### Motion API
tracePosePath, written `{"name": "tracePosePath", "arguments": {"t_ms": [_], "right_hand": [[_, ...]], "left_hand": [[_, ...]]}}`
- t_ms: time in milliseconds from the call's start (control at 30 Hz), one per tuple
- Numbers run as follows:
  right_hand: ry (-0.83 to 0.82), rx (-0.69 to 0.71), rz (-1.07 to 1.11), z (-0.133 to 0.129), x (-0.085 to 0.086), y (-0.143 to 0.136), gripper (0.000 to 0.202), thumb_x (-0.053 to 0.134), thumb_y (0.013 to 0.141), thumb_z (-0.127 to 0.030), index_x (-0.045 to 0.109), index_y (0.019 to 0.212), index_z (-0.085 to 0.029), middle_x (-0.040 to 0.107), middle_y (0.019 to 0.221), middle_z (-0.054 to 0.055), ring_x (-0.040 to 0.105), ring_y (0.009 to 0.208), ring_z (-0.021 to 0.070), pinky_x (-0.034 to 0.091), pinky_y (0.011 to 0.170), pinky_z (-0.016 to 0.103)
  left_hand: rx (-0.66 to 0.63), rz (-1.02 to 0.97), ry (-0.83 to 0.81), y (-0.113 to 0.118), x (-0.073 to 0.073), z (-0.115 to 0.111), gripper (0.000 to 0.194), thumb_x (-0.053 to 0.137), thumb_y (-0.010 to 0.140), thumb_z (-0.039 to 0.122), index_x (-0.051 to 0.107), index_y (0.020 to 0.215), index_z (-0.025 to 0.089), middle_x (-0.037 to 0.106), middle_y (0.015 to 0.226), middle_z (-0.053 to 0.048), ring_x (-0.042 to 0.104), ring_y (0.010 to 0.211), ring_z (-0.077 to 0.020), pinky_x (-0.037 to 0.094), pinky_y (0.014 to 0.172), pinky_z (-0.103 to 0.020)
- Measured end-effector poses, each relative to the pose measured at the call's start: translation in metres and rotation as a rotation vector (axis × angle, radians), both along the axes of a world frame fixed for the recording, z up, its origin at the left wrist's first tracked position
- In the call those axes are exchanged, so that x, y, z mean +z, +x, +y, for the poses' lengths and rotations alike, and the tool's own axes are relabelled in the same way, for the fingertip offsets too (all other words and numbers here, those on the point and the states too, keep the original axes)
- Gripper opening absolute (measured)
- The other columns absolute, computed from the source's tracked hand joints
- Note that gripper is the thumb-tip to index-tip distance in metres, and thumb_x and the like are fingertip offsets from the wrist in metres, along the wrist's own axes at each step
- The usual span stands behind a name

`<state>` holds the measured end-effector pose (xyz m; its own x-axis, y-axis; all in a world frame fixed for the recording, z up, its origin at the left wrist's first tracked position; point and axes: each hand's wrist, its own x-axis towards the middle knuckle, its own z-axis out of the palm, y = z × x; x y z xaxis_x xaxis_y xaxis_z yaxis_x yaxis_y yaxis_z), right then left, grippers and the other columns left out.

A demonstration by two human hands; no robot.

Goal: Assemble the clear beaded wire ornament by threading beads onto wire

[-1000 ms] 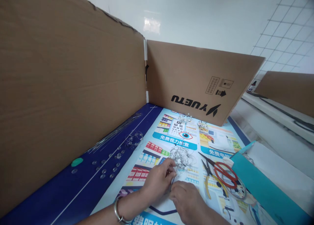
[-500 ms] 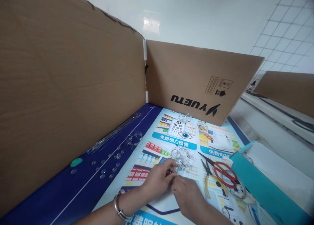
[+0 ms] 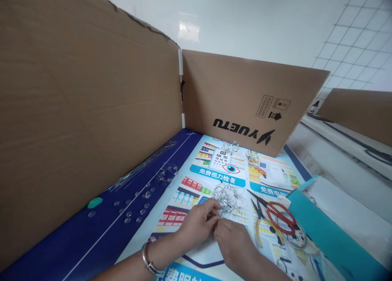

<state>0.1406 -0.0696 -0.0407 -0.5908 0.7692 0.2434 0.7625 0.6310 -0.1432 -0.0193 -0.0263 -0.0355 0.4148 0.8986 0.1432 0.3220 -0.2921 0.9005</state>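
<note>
My left hand [image 3: 200,219] and my right hand [image 3: 231,240] meet fingertip to fingertip low in the middle of the view. Both are closed in a pinch. Whatever lies between the fingers is too small and hidden to name. Just beyond them a tangle of thin silvery wire [image 3: 229,197] rests on the printed sheet [image 3: 196,248], close to my left fingertips. To the right of my right hand lie pliers with yellow handles [image 3: 260,228] and scissors with red handles [image 3: 280,217]. A metal bangle [image 3: 147,258] circles my left wrist.
Clear glass beads [image 3: 128,214] and a green disc [image 3: 94,202] lie on the blue strip at left, near straight wires [image 3: 137,168] and a wire loop [image 3: 167,174]. Cardboard panels [image 3: 251,97] stand left and behind. A teal box [image 3: 330,232] is at right; beaded wire pieces [image 3: 231,147] lie farther back.
</note>
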Motion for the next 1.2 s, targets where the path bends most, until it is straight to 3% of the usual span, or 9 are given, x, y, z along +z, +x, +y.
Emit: {"name": "tracePosePath", "arguments": {"t_ms": [567,1200], "right_hand": [[0.128,-0.036,0.096,0.0021,0.0045,0.002,0.016,0.04,0.083,-0.012,0.05,0.074,-0.02,0.055,0.069,0.001,0.047,0.06,0.0138,0.029,0.056,0.026],[0.033,-0.052,0.031,0.0019,0.0049,0.001,0.015,0.042,0.082,-0.01,0.053,0.078,-0.019,0.056,0.074,0.002,0.049,0.064,0.0149,0.032,0.058,0.026]], "left_hand": [[-0.021,-0.042,0.0,0.0012,-0.0011,0.0009,0.02,0.049,0.077,0.011,0.054,0.094,0.021,0.064,0.074,0.002,0.061,0.07,-0.014,0.044,0.064,-0.023],[-0.027,-0.033,-0.018,0.0006,-0.0052,0.0032,0.019,0.05,0.077,0.013,0.053,0.093,0.021,0.063,0.073,0.003,0.061,0.068,-0.0136,0.043,0.062,-0.023]]}}
